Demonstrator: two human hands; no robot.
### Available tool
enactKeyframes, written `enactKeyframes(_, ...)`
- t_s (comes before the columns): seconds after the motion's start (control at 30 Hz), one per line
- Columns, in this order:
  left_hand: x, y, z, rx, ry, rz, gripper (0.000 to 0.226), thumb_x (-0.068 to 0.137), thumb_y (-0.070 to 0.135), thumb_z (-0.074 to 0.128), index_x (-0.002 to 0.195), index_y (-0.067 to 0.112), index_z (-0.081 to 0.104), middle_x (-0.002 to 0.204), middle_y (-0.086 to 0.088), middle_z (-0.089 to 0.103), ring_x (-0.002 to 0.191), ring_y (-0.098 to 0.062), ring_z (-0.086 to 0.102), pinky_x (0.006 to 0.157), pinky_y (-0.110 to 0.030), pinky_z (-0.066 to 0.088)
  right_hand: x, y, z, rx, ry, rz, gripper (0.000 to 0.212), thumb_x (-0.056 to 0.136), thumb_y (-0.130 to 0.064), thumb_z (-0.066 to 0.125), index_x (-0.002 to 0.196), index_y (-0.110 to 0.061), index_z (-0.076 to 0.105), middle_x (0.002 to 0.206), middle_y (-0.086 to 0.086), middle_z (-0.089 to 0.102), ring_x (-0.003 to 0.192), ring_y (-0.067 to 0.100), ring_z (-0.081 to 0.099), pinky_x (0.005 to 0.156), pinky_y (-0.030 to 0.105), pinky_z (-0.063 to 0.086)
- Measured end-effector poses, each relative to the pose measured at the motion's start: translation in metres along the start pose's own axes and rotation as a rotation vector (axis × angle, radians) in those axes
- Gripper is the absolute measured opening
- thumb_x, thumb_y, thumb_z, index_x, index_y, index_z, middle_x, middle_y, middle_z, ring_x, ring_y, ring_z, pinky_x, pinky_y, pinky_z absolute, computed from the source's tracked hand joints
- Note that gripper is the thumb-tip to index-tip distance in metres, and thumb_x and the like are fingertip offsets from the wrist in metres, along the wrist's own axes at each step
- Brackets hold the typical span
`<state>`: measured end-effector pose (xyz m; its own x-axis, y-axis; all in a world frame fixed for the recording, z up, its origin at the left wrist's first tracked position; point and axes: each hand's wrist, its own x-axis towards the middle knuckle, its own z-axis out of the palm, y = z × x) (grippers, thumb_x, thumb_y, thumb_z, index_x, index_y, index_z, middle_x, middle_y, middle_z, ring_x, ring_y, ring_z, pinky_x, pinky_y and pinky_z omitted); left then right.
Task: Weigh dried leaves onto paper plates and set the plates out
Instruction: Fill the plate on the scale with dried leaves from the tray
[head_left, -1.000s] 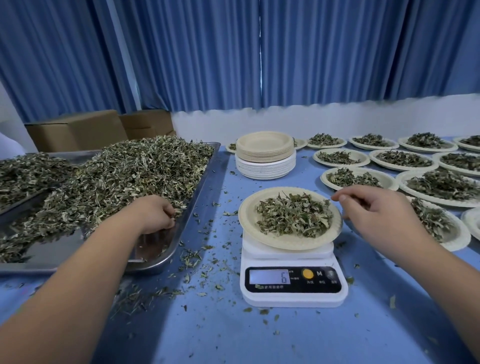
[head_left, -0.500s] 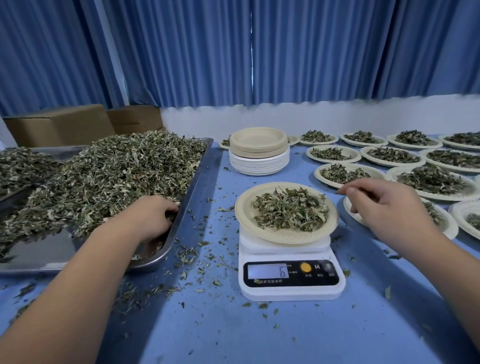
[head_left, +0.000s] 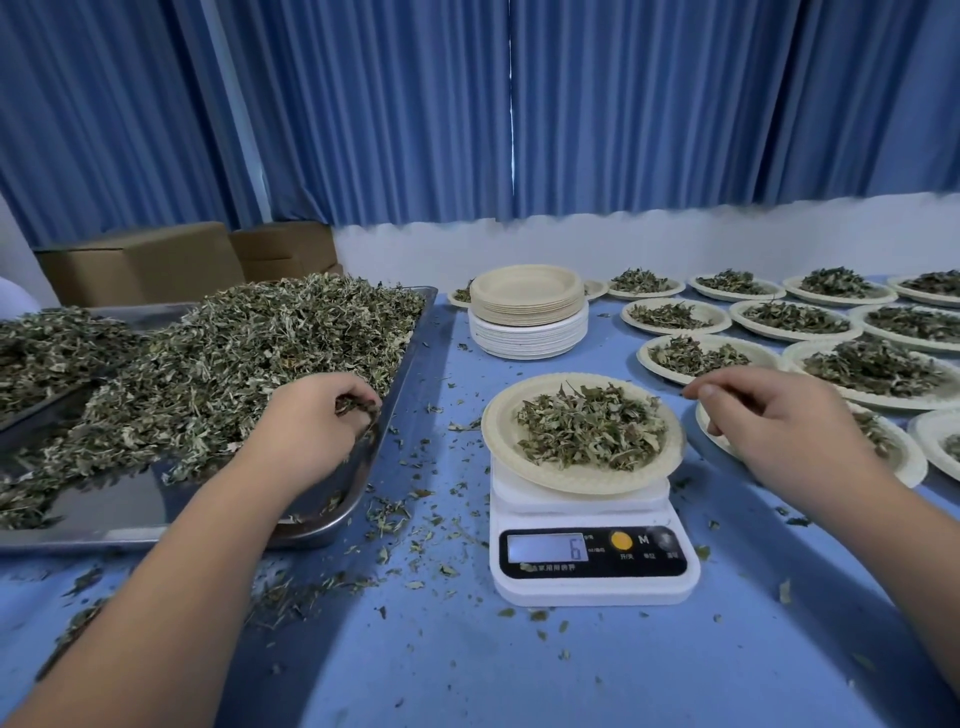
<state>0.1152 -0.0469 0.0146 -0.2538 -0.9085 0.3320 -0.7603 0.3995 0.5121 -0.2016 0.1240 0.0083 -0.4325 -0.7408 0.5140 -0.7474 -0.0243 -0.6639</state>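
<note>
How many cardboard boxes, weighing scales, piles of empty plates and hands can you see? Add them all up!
Brown cardboard boxes: 2
White digital kitchen scale: 1
Stack of empty paper plates: 1
Bare hands, the left hand and the right hand: 2
Total: 6

Tray (head_left: 400, 364) left — scale (head_left: 592, 577) right of it bears a plate (head_left: 498, 431); stack (head_left: 527, 312) behind.
</note>
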Motion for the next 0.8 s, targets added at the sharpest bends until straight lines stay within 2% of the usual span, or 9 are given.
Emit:
enactKeyframes(0.17, -0.008, 0.025, -0.006, -0.256, 0.131, 0.035, 0.021, 0.092, 0.019, 0.064, 0.088, 0.039, 0.067, 0.063, 0.003, 0.066, 0.035, -0.008, 0.038, 0.034, -0.019, 0.031, 0.000, 0.000, 0.001, 0.035, -0.006, -0.010, 0.023, 0.093, -0.012, 0.056, 0.081, -0.024, 0.071, 0.046, 0.000, 0.053, 0.036, 0.003, 0.041, 0.037, 0.009, 0.029)
enactKeyframes(0.27, -0.018, 0.051, -0.003, -0.399, 0.145, 0.100, 0.021, 0.089, 0.021, 0.067, 0.086, 0.042, 0.068, 0.076, 0.021, 0.067, 0.050, -0.010, 0.049, 0.045, -0.018, 0.037, 0.002, 0.000, 0.002, 0.048, -0.011, -0.026, 0.023, 0.093, -0.011, 0.056, 0.078, -0.020, 0.071, 0.046, 0.003, 0.050, 0.036, 0.003, 0.041, 0.037, 0.009, 0.029)
enactKeyframes(0.33, -0.020, 0.072, 0.000, -0.448, 0.150, 0.145, 0.022, 0.088, 0.021, 0.068, 0.085, 0.043, 0.069, 0.084, 0.031, 0.066, 0.067, 0.004, 0.059, 0.059, -0.012, 0.041, 0.004, 0.000, 0.003, 0.049, -0.016, -0.034, 0.021, 0.093, -0.011, 0.056, 0.078, -0.017, 0.071, 0.042, -0.004, 0.045, 0.036, 0.004, 0.039, 0.037, 0.010, 0.027)
enactKeyframes(0.37, -0.019, 0.082, 0.002, -0.463, 0.142, 0.170, 0.021, 0.087, 0.021, 0.069, 0.086, 0.042, 0.069, 0.087, 0.032, 0.065, 0.077, 0.010, 0.059, 0.062, -0.009, 0.040, 0.004, 0.001, 0.003, 0.055, -0.016, -0.038, 0.021, 0.093, -0.011, 0.057, 0.078, -0.015, 0.071, 0.042, -0.006, 0.044, 0.037, 0.004, 0.039, 0.037, 0.010, 0.027)
enactKeyframes(0.43, -0.014, 0.104, 0.005, -0.488, 0.115, 0.220, 0.019, 0.087, 0.018, 0.069, 0.086, 0.037, 0.070, 0.088, 0.026, 0.065, 0.079, 0.011, 0.058, 0.058, -0.004, 0.040, 0.004, 0.001, 0.004, 0.062, -0.010, -0.046, 0.020, 0.092, -0.011, 0.057, 0.079, -0.014, 0.071, 0.044, -0.004, 0.045, 0.037, 0.004, 0.039, 0.038, 0.010, 0.028)
enactKeyframes(0.5, -0.008, 0.124, 0.011, -0.489, 0.068, 0.265, 0.022, 0.087, 0.014, 0.069, 0.086, 0.036, 0.070, 0.087, 0.021, 0.066, 0.073, 0.004, 0.060, 0.057, -0.002, 0.041, 0.003, 0.003, 0.002, 0.068, -0.001, -0.056, 0.021, 0.092, -0.011, 0.057, 0.077, -0.017, 0.071, 0.047, 0.002, 0.049, 0.038, 0.003, 0.040, 0.040, 0.010, 0.030)
enactKeyframes(0.57, -0.004, 0.140, 0.020, -0.428, -0.032, 0.290, 0.019, 0.088, 0.011, 0.068, 0.091, 0.030, 0.071, 0.086, 0.018, 0.067, 0.071, 0.006, 0.060, 0.060, -0.002, 0.042, 0.004, 0.004, 0.000, 0.073, 0.003, -0.056, 0.020, 0.092, -0.012, 0.057, 0.078, -0.018, 0.072, 0.047, -0.001, 0.048, 0.040, 0.003, 0.041, 0.042, 0.010, 0.032)
enactKeyframes(0.7, -0.004, 0.154, 0.038, -0.200, -0.255, 0.305, 0.022, 0.093, 0.029, 0.063, 0.114, 0.034, 0.065, 0.106, 0.016, 0.065, 0.096, 0.000, 0.059, 0.079, -0.011, 0.045, 0.003, 0.003, -0.002, 0.076, 0.011, -0.070, 0.021, 0.092, -0.011, 0.058, 0.076, -0.019, 0.070, 0.048, 0.004, 0.050, 0.042, 0.002, 0.043, 0.045, 0.008, 0.033)
enactKeyframes(0.8, -0.003, 0.151, 0.039, -0.196, -0.197, 0.305, 0.026, 0.097, 0.044, 0.050, 0.119, 0.037, 0.063, 0.104, 0.021, 0.062, 0.096, 0.002, 0.056, 0.075, -0.011, 0.039, 0.004, 0.002, -0.003, 0.075, -0.002, -0.078, 0.021, 0.092, -0.013, 0.057, 0.077, -0.020, 0.070, 0.052, 0.006, 0.053, 0.043, 0.003, 0.043, 0.045, 0.009, 0.034)
